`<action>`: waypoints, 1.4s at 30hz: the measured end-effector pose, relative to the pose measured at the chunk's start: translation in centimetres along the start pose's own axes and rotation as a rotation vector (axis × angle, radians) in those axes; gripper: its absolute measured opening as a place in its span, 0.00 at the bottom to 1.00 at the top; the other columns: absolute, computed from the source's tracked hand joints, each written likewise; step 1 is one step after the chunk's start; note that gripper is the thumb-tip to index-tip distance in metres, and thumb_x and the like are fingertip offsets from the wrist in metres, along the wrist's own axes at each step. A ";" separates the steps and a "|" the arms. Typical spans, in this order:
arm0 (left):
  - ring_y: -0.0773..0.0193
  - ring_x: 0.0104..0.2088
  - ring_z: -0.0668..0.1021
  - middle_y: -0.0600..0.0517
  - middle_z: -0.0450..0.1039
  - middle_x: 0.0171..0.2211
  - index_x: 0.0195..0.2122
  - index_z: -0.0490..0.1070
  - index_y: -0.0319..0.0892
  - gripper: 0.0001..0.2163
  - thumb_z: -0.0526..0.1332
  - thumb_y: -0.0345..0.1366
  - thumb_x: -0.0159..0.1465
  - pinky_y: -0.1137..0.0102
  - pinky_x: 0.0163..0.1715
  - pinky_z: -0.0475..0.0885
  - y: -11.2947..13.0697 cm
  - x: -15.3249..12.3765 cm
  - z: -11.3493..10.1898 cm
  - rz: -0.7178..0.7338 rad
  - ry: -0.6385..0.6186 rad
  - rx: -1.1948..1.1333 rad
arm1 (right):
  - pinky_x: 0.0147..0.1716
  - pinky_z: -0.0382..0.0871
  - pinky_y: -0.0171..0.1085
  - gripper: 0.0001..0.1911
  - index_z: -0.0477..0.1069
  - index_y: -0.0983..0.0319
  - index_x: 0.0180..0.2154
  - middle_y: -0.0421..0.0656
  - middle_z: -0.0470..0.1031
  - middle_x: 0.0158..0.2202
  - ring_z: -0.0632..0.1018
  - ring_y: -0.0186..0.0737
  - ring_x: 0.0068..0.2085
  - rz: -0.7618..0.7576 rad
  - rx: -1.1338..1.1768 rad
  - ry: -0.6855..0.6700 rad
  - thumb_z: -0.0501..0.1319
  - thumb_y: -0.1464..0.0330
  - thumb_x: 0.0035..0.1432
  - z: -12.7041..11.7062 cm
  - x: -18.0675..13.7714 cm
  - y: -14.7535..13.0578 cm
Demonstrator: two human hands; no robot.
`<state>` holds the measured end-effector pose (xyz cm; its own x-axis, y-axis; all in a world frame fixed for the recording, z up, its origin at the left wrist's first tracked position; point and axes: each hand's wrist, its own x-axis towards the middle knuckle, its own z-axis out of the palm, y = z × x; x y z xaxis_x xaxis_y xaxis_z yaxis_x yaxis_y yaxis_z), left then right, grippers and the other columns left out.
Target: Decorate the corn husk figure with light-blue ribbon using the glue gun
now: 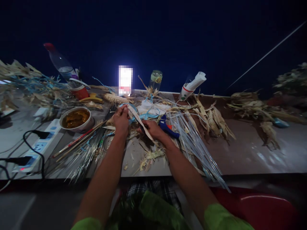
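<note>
A long pale strip of dried corn husk (138, 120) is pinched at its upper end by my left hand (121, 118). It slants down to the right, across the front of my right hand (153, 129). The fingers of my right hand are closed around something dark, mostly hidden behind the strip. Just right of that hand lies a blue glue gun (163, 124) with an orange trigger. Husk scraps (152, 156) are scattered on the table below my hands, and light blue ribbon (146, 115) lies beyond them.
Clear glue sticks (195, 143) lie right, overhanging the front edge; thin wires (87, 153) lie left. A bowl of brown liquid (76, 119), a power strip (39, 148) with cables, and a tilted bottle (59, 62) stand left. Behind are a corn cob (116, 98), a jar (155, 80) and a cup (185, 92).
</note>
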<state>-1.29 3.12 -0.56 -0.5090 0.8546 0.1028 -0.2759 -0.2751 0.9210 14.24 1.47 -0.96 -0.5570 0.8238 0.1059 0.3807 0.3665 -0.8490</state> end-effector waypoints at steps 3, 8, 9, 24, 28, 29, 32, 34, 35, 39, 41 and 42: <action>0.76 0.18 0.62 0.55 0.67 0.21 0.33 0.75 0.38 0.12 0.65 0.40 0.50 0.78 0.17 0.57 0.1 -0.2 0.2 0.001 0.005 0.004 | 0.26 0.57 0.30 0.15 0.72 0.65 0.35 0.38 0.68 0.24 0.64 0.30 0.26 0.000 0.004 0.008 0.60 0.61 0.48 0.2 0.1 0.4; 0.76 0.18 0.62 0.55 0.67 0.21 0.33 0.75 0.38 0.11 0.65 0.40 0.51 0.77 0.16 0.58 0.2 -0.4 0.4 0.025 -0.020 0.049 | 0.25 0.56 0.29 0.14 0.72 0.65 0.34 0.37 0.65 0.23 0.63 0.29 0.25 -0.002 0.056 0.015 0.60 0.61 0.48 0.4 0.2 0.6; 0.76 0.18 0.63 0.55 0.66 0.21 0.33 0.75 0.38 0.12 0.65 0.40 0.51 0.77 0.17 0.58 0.2 -0.5 0.4 0.030 -0.029 0.056 | 0.25 0.56 0.29 0.13 0.71 0.65 0.33 0.37 0.65 0.23 0.63 0.29 0.26 -0.002 0.059 0.014 0.59 0.62 0.48 0.4 0.2 0.5; 0.75 0.17 0.64 0.60 0.59 0.20 0.44 0.66 0.42 0.22 0.67 0.39 0.49 0.78 0.18 0.62 0.3 -0.1 0.2 0.006 -0.034 0.003 | 0.25 0.55 0.29 0.12 0.68 0.64 0.28 0.36 0.62 0.21 0.62 0.29 0.25 -0.004 0.080 -0.030 0.59 0.60 0.50 -0.5 -0.3 -1.0; 0.74 0.18 0.64 0.60 0.59 0.20 0.44 0.67 0.41 0.22 0.67 0.40 0.49 0.77 0.18 0.61 0.3 -0.3 0.4 0.007 -0.040 0.016 | 0.25 0.57 0.29 0.14 0.70 0.64 0.30 0.37 0.65 0.22 0.64 0.30 0.25 0.025 0.135 0.010 0.60 0.59 0.47 0.7 0.2 0.1; 0.74 0.18 0.64 0.60 0.59 0.20 0.44 0.67 0.41 0.22 0.67 0.40 0.49 0.77 0.18 0.61 0.3 -0.4 0.4 0.010 -0.052 0.022 | 0.25 0.58 0.30 0.15 0.71 0.64 0.31 0.37 0.66 0.23 0.64 0.30 0.26 0.029 0.159 0.025 0.61 0.59 0.47 0.9 0.4 0.4; 0.74 0.18 0.64 0.60 0.59 0.20 0.44 0.67 0.42 0.21 0.67 0.39 0.49 0.76 0.19 0.60 0.2 -0.6 0.5 0.018 -0.094 0.039 | 0.26 0.60 0.30 0.16 0.71 0.65 0.32 0.39 0.69 0.26 0.66 0.30 0.26 0.037 0.217 0.056 0.61 0.59 0.46 1.3 0.5 0.8; 0.74 0.18 0.65 0.60 0.60 0.20 0.43 0.68 0.42 0.20 0.67 0.39 0.50 0.76 0.19 0.61 0.2 -0.7 0.5 0.023 -0.108 0.046 | 0.27 0.60 0.30 0.15 0.72 0.65 0.32 0.39 0.69 0.26 0.66 0.30 0.26 0.034 0.232 0.056 0.60 0.59 0.46 1.1 0.4 0.5; 0.74 0.19 0.65 0.60 0.60 0.20 0.43 0.68 0.42 0.19 0.67 0.38 0.50 0.77 0.19 0.60 0.3 -0.7 0.5 0.026 -0.107 0.048 | 0.27 0.60 0.30 0.15 0.72 0.65 0.31 0.39 0.68 0.25 0.66 0.30 0.26 0.031 0.235 0.047 0.60 0.59 0.47 1.0 0.3 0.3; 0.73 0.18 0.64 0.60 0.60 0.19 0.42 0.68 0.41 0.18 0.67 0.37 0.50 0.76 0.18 0.60 0.6 -0.8 0.6 0.035 -0.108 0.044 | 0.25 0.57 0.30 0.15 0.71 0.66 0.30 0.38 0.66 0.23 0.64 0.29 0.25 0.039 0.200 0.045 0.58 0.59 0.49 0.3 -0.2 -0.6; 0.74 0.18 0.64 0.60 0.59 0.19 0.42 0.68 0.41 0.18 0.67 0.36 0.50 0.76 0.18 0.60 0.8 -0.9 0.7 0.030 -0.107 0.038 | 0.24 0.56 0.30 0.15 0.71 0.66 0.30 0.38 0.65 0.22 0.64 0.30 0.25 0.035 0.145 0.046 0.58 0.59 0.50 0.0 -0.3 -0.9; 0.74 0.18 0.64 0.60 0.59 0.19 0.41 0.68 0.41 0.18 0.67 0.36 0.50 0.76 0.18 0.60 0.8 -0.9 0.7 0.025 -0.105 0.035 | 0.24 0.56 0.30 0.15 0.71 0.65 0.30 0.38 0.65 0.22 0.64 0.30 0.25 0.023 0.123 0.039 0.58 0.58 0.50 -0.1 -0.3 -1.0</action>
<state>-0.45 2.42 0.37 -0.4266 0.8895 0.1635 -0.2344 -0.2834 0.9299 14.07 0.90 -0.04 -0.5190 0.8484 0.1041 0.2984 0.2940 -0.9080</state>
